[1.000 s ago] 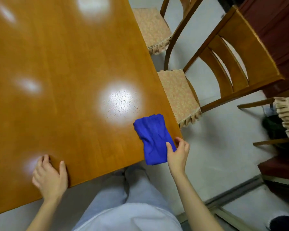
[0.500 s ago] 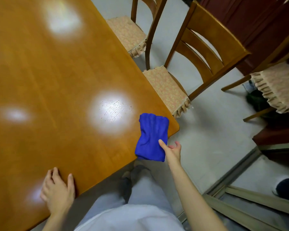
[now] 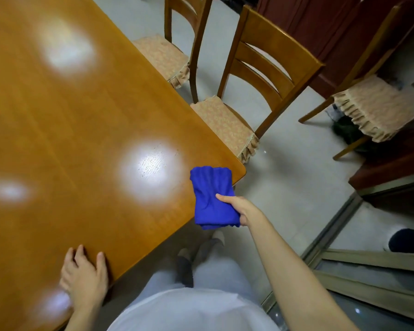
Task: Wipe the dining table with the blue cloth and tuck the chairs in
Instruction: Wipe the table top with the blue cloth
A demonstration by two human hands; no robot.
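right hand (image 3: 243, 209) grip — clutching blue cloth (image 3: 213, 197) by table (image 3: 81, 115) corner; left hand (image 3: 84, 280) flat on table | chair (image 3: 225, 123) — beside corner

white top (image 3: 194, 311), pale grey trousers (image 3: 214, 271) (grey socks (image 3: 185, 268))
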